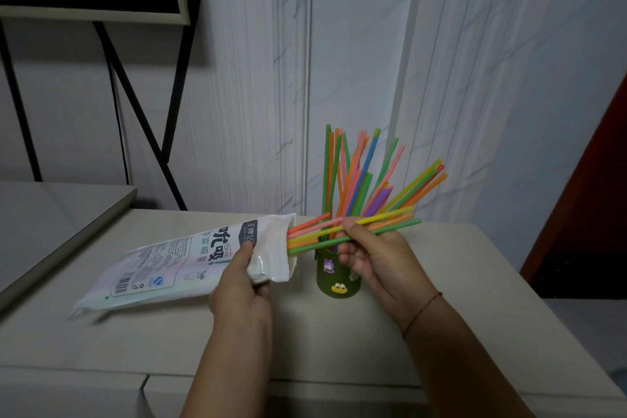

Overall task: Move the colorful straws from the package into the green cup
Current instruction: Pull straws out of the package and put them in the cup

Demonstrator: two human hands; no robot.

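head view: right hand (380,258) and straws (353,231) partly hide green cup (334,278)

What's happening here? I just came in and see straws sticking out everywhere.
A person is moving straws from a bag to a cup. The left hand holds the white package near its open end, while the right hand pulls a bunch of straws partway out. The green cup on the table already holds many.

Package (176,265): white printed bag, tilted, mouth toward cup | Straws in package (315,231): several protrude nearly level from the mouth | Green cup (336,278): upright, cartoon stickers, holding fanned colorful straws (359,180)
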